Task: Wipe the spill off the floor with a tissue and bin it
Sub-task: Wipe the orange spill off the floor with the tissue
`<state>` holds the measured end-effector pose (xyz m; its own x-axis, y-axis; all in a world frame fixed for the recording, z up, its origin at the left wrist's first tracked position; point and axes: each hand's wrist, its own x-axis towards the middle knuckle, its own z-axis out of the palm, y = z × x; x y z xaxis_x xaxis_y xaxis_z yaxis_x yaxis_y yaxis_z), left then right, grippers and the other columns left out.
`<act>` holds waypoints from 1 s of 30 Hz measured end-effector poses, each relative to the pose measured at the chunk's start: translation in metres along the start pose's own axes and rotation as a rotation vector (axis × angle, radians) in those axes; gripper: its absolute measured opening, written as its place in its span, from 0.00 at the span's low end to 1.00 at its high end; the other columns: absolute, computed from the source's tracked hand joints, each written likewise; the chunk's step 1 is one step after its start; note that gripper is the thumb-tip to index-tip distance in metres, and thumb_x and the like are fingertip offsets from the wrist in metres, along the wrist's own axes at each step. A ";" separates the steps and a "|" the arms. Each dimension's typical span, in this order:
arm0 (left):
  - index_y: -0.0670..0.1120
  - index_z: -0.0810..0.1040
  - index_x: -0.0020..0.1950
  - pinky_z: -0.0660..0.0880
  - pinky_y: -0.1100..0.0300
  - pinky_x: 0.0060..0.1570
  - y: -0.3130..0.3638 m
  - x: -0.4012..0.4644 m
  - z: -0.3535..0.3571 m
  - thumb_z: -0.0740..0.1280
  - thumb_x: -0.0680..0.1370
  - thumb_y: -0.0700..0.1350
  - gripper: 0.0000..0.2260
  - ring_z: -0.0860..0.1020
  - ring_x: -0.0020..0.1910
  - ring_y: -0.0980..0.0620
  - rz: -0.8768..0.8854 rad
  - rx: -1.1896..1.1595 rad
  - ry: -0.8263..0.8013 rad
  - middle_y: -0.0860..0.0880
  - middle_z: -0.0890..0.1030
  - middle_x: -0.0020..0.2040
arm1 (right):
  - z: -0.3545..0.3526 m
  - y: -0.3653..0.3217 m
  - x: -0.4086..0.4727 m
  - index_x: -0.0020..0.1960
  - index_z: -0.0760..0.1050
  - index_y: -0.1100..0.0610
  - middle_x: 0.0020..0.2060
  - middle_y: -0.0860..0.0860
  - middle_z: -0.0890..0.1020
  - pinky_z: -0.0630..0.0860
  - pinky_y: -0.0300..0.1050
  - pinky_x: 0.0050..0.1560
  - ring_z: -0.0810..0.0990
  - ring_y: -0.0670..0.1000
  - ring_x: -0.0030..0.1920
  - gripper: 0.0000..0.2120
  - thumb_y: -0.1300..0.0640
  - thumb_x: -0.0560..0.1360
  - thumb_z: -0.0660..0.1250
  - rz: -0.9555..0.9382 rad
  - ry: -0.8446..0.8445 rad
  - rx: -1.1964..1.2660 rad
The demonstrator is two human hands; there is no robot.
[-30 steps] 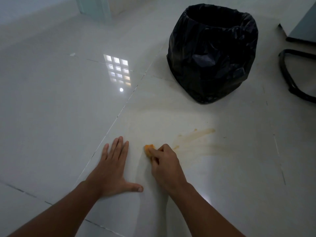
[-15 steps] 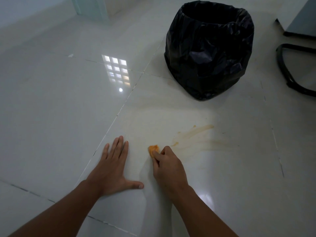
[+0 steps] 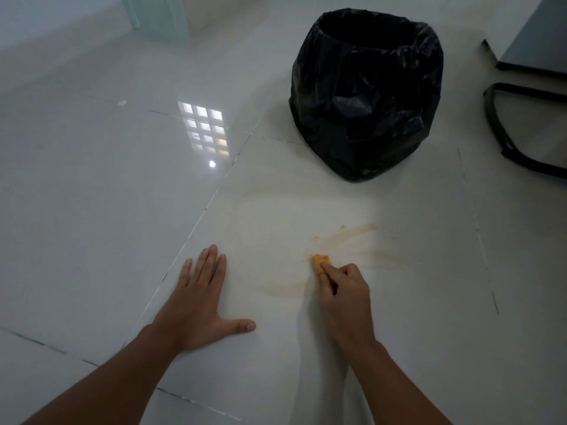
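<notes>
Two bare hands are down on the glossy white tile floor [image 3: 92,185]. The left hand [image 3: 196,305] lies flat and empty, fingers straight and close together, thumb splayed out to the side toward the other hand, palm pressed to the tile. The right hand [image 3: 340,296] is curled into a loose fist, its fingers clenched around a small wad of tissue [image 3: 320,259] stained orange; only the wad's tip shows, poking out just beyond the index finger and thumb and touching the floor. Directly ahead of those fingertips, an orange-brown spill [image 3: 346,233] smears away in a streak, its near end meeting the tissue, with fainter hazy marks beside and behind the knuckles. Well beyond the fingers stands a bin [image 3: 368,96] lined with a black bag, its mouth open, apart from both hands and from the smear.
</notes>
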<state>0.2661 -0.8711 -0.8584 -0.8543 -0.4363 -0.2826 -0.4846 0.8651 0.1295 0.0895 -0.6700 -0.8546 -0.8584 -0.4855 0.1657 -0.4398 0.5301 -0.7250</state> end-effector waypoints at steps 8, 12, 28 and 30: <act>0.41 0.37 0.80 0.36 0.49 0.77 0.005 0.002 0.008 0.46 0.62 0.86 0.63 0.31 0.78 0.48 0.075 -0.015 0.070 0.42 0.32 0.79 | 0.026 -0.015 -0.014 0.55 0.81 0.48 0.38 0.47 0.69 0.75 0.49 0.37 0.71 0.49 0.40 0.08 0.51 0.78 0.65 -0.217 -0.178 -0.170; 0.41 0.37 0.80 0.36 0.48 0.77 0.007 0.002 0.009 0.47 0.62 0.86 0.63 0.31 0.78 0.48 0.076 -0.038 0.088 0.43 0.32 0.79 | 0.011 0.000 -0.006 0.54 0.82 0.48 0.38 0.48 0.70 0.74 0.47 0.34 0.71 0.51 0.42 0.09 0.54 0.75 0.68 -0.189 -0.096 -0.267; 0.41 0.40 0.80 0.37 0.49 0.77 0.005 0.003 0.012 0.50 0.63 0.86 0.63 0.33 0.79 0.49 0.098 -0.076 0.145 0.43 0.35 0.80 | -0.059 0.060 0.025 0.62 0.79 0.56 0.39 0.46 0.68 0.63 0.31 0.36 0.69 0.41 0.36 0.13 0.55 0.80 0.64 0.364 0.266 -0.081; 0.39 0.44 0.81 0.39 0.49 0.77 0.004 0.004 0.014 0.51 0.64 0.85 0.62 0.38 0.80 0.48 0.106 -0.056 0.154 0.42 0.40 0.81 | -0.058 0.062 0.026 0.60 0.80 0.58 0.39 0.50 0.69 0.65 0.39 0.39 0.68 0.43 0.35 0.13 0.55 0.80 0.63 0.350 0.225 -0.148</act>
<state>0.2632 -0.8655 -0.8720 -0.9177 -0.3798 -0.1161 -0.3963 0.8951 0.2042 0.0244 -0.6098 -0.8563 -0.9912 -0.1046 0.0807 -0.1317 0.7377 -0.6622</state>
